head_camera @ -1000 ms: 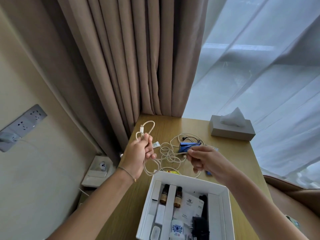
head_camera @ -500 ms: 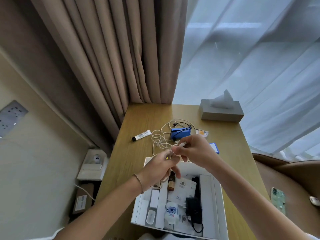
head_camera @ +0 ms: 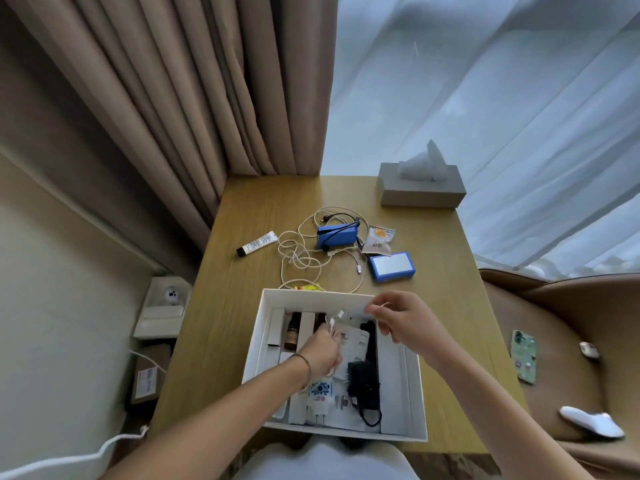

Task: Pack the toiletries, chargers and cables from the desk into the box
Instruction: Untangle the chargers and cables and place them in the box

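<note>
In the lower middle of the frame, the white box [head_camera: 417, 396] sits on the wooden surface [head_camera: 242, 306], and both hands work over it. The left hand [head_camera: 320, 351] reaches down into the box with its fingers curled round a bundled white cable [head_camera: 331, 325], whose two plug ends stick up and to the upper right out of the grip. The right hand [head_camera: 403, 322] hovers over the box's far right part, thumb and forefinger pressed together; whether they pinch a thin strand of that cable I cannot tell. The bundle's long axis runs from lower left to upper right, across the box's compartments rather than along them, so I judge it needs turning or pressing flat to settle among the brown bottles [head_camera: 292, 332], the black charger [head_camera: 363, 382] and the patterned white plug [head_camera: 320, 398] already inside.

What remains lies above the box in the frame, well apart from both hands. A loose tangle of cream cable [head_camera: 298, 258] spreads just beyond the far wall, with a blue charger [head_camera: 337, 235] at its upper right and a blue-rimmed case [head_camera: 391, 266] to the right. A small tube [head_camera: 256, 243] lies to the upper left, its long axis slanting from lower left, where its black cap is, to upper right. The right hand looks nearer the blue items, the left nearer the tube.
</note>
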